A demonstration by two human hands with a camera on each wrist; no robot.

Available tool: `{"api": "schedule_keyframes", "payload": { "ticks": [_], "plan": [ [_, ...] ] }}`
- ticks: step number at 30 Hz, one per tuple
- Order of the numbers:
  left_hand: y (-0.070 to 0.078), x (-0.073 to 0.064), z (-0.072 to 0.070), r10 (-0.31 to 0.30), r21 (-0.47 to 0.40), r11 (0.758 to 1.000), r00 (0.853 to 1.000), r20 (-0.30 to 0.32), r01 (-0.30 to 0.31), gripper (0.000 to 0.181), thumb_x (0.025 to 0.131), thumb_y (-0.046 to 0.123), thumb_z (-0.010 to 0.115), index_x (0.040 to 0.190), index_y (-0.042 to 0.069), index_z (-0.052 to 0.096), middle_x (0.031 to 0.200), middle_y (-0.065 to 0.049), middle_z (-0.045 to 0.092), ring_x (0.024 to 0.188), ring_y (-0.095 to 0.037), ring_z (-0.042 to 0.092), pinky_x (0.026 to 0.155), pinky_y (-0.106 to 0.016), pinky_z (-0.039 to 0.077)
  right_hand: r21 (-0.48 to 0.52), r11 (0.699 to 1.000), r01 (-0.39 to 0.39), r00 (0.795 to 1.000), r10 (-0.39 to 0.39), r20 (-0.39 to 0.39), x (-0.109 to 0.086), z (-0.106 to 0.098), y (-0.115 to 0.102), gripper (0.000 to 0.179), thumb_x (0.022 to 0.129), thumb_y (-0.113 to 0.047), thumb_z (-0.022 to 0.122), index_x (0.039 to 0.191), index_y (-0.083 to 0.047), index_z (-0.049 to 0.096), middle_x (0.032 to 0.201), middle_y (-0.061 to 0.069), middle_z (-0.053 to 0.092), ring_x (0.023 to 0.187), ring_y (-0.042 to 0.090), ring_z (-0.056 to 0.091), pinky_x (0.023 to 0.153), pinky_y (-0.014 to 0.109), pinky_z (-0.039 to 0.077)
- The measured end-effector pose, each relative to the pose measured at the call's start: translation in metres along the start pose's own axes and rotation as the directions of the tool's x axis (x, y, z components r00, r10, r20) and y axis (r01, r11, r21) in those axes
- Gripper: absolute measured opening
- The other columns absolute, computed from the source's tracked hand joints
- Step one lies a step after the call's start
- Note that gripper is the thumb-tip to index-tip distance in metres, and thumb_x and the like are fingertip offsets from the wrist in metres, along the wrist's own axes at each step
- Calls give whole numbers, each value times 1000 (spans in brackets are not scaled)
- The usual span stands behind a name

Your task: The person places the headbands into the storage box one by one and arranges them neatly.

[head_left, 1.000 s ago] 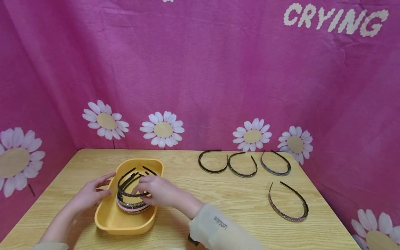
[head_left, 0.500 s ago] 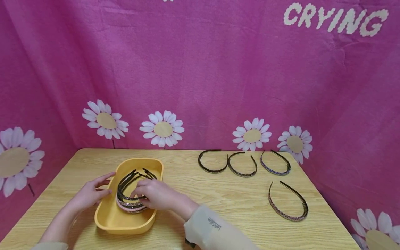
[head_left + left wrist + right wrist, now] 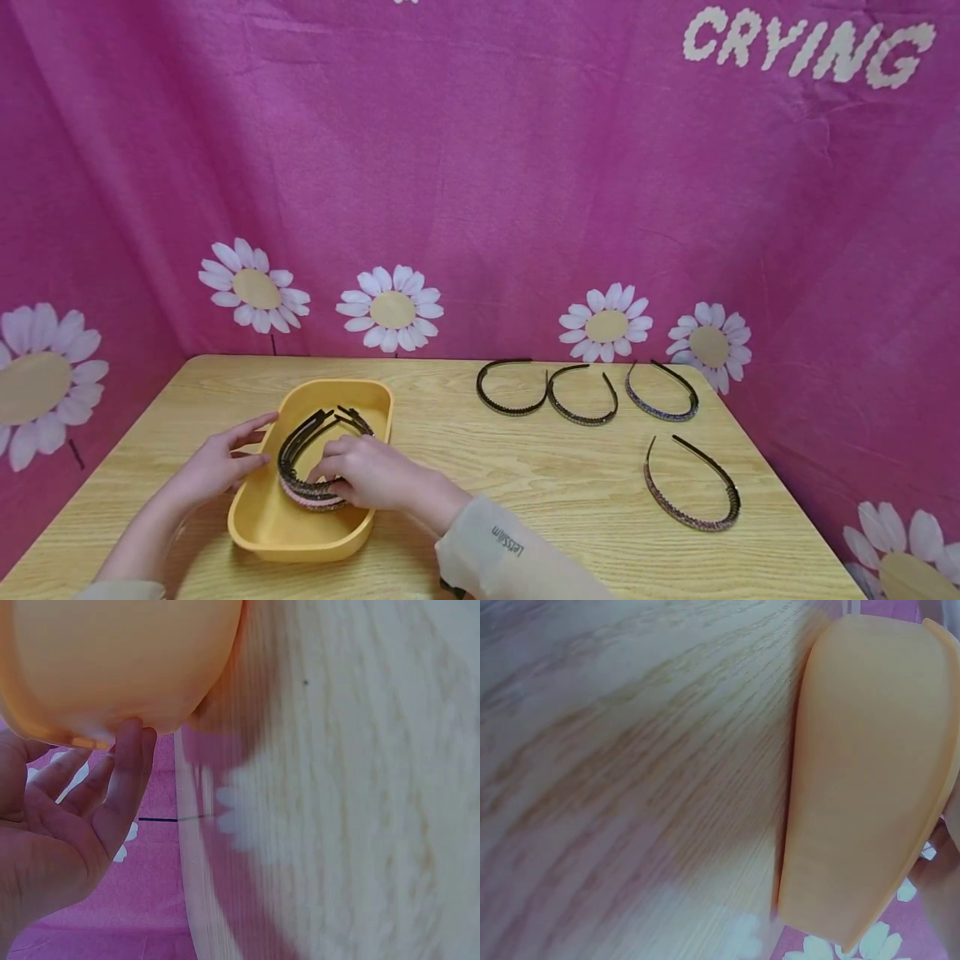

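Several dark headbands lie nested in a yellow bin (image 3: 258, 529), open ends toward the back, with a pink headband (image 3: 303, 499) low in the stack. My right hand (image 3: 367, 471) reaches over the bin's right rim and pinches the front of the topmost dark headband (image 3: 288, 454), close against the others; its fingertips are partly hidden. At the bin's left side, my left hand (image 3: 217, 467) touches the rim and outer wall with extended fingers. The left wrist view has those fingertips (image 3: 129, 735) against the wall. In the right wrist view, the bin's wall (image 3: 870, 780) hides the headbands.
On the right of the wooden table (image 3: 480, 533) lie a black headband (image 3: 512, 412), a dark headband (image 3: 585, 421) next to it, a blue-purple one (image 3: 663, 416) and a pinkish one (image 3: 697, 524) nearer the front. A pink daisy curtain (image 3: 480, 208) hangs behind.
My right hand has moved slightly left and down, and the top headband has sunk from above the stack to nest with the others. The left hand and the bin have stayed put.
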State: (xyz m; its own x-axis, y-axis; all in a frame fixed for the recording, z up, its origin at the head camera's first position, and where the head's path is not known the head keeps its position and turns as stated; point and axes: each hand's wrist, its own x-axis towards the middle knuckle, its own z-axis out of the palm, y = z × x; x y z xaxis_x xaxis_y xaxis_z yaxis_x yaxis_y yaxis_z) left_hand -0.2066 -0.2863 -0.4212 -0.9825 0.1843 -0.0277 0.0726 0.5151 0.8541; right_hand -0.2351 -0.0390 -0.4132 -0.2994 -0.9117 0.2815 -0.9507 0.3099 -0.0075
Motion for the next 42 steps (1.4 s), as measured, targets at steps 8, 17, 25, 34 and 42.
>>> {"api": "schedule_keyframes", "payload": {
  "ticks": [8,17,25,34,42],
  "plan": [
    [3,-1,0,4,20,1000,1000,-14,-4,62,90,8,59,144,-4,30,129,-42,40,91,-22,59,54,-30,51,-22,1000,-2,1000,2,4,0,-2,0,23,86,-22,69,109,-23,70,100,-10,63,93,2,55,84,11,42],
    [-2,2,0,5,20,1000,1000,-19,-4,62,90,7,59,144,-4,30,128,-42,41,88,-22,59,53,-30,51,-25,1000,19,1000,-20,-23,-4,-12,-1,25,86,-24,69,110,-22,69,102,-10,65,99,4,56,92,13,40],
    [-2,1,1,0,8,1000,1000,-21,0,63,90,6,59,144,-4,30,128,-41,41,73,-14,57,48,-28,47,-22,1000,-13,1000,13,-25,-9,-32,-3,28,84,-29,71,111,-23,68,102,-12,64,102,2,55,89,12,39],
    [-1,0,2,14,-6,1000,999,-31,-14,63,89,6,60,143,-5,30,127,-41,42,58,-8,50,45,-26,44,13,1000,-24,1000,24,-15,-16,-56,-5,31,83,-29,72,113,-21,67,110,-9,64,105,5,54,95,12,37],
    [-3,1,3,15,7,1000,999,-40,-14,63,88,5,60,143,-5,31,126,-41,42,53,-8,45,44,-25,43,52,997,-52,998,53,-19,-30,-82,-4,32,83,-27,72,113,-19,66,110,-7,63,104,7,56,92,13,40]
  ]
}}
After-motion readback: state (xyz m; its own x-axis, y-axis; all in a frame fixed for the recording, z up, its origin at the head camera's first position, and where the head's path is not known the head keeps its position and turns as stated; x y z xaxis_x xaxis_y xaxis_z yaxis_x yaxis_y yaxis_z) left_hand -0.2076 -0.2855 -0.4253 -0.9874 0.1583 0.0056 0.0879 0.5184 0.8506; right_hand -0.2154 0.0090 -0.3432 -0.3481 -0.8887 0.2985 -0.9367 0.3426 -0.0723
